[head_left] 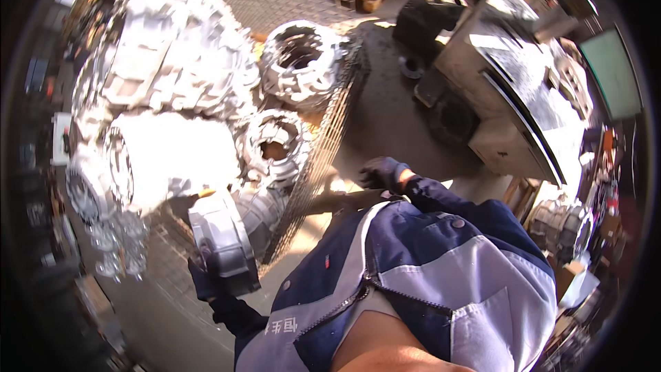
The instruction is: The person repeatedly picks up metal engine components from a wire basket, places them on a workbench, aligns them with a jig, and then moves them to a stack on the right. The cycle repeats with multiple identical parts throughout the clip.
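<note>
At the lower left, my left hand [205, 277], in a dark glove, grips the edge of a silver cast-metal housing [219, 231]. The housing is tilted beside the corner of a wire mesh crate [320, 151]. Part of my left hand is hidden behind the casting. My right hand [380, 173], also dark-gloved, hangs in front of my body at the crate's right side. Its fingers look loosely apart, with nothing visible in them. Two ring-shaped castings, a larger casting [299, 62] and a smaller casting [277, 148], stand in the crate.
Large, sunlit metal housings [172, 48] fill the left of the crate, their detail washed out. To the right stands a bench-like block [509, 89] with dark metal parts [441, 107] beside it. Another casting [561, 227] lies at the far right. Bare floor [375, 114] runs between.
</note>
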Demonstrator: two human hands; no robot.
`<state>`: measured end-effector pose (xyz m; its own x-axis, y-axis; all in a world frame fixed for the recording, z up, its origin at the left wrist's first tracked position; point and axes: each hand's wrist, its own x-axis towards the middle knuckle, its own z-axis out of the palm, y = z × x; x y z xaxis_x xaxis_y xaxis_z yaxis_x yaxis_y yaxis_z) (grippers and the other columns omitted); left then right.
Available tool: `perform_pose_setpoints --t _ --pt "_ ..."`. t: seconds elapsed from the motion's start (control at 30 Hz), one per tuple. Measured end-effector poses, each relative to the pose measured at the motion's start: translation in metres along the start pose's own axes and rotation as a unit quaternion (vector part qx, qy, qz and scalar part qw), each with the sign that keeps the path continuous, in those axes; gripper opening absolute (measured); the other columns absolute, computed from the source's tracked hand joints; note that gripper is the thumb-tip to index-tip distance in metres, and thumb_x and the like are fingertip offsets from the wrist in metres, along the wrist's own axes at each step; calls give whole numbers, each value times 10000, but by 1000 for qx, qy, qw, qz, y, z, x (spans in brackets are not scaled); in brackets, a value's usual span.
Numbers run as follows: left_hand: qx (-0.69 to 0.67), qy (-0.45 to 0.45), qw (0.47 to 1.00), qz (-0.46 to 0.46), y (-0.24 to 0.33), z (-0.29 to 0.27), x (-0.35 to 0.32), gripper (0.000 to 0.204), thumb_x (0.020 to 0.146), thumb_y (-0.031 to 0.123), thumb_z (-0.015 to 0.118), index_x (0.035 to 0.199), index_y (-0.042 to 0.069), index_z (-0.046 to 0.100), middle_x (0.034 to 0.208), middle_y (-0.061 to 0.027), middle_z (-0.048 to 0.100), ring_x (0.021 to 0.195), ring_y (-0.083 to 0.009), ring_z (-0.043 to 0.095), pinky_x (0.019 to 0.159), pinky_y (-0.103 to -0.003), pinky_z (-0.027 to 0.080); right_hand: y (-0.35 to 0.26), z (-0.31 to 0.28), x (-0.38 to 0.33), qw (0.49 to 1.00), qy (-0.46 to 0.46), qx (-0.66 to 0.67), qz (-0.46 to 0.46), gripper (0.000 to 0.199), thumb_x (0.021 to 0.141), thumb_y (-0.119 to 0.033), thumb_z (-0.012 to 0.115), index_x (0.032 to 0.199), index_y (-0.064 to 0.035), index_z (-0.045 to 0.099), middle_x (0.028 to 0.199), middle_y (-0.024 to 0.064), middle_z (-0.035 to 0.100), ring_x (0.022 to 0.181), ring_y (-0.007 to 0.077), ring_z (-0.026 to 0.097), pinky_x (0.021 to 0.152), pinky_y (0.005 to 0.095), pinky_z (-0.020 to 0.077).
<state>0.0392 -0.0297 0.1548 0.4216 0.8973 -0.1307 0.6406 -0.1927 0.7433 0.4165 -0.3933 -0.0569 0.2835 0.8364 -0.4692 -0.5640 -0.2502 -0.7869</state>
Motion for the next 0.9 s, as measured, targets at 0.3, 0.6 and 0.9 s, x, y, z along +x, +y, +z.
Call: perform_pose_setpoints --t 0.3,0.6,0.9 --pt "-198 -352 914 33 187 203 14 394 895 335 667 1045 -27 627 935 -136 667 840 -209 650 736 -326 526 -168 36 -107 911 -50 -339 -230 632 861 -268 736 1372 -63 425 1033 184 656 862 340 672 738 409 529" --pt "176 -433 705 534 468 414 -85 328 842 309 719 1010 34 659 921 -162 673 891 -287 665 734 -366 517 -157 -101 -245 823 123 520 -193 273 919 34 579 1190 22 550 1027 138 663 981 262 687 840 364 587" --pt "336 -376 349 790 599 613 -138 331 743 349 689 887 53 721 884 -200 695 906 -339 690 792 -405 540 -118 -231 -194 775 487 183 -359 137 927 -10 460 1002 49 558 929 175 653 775 262 636 707 373 555"
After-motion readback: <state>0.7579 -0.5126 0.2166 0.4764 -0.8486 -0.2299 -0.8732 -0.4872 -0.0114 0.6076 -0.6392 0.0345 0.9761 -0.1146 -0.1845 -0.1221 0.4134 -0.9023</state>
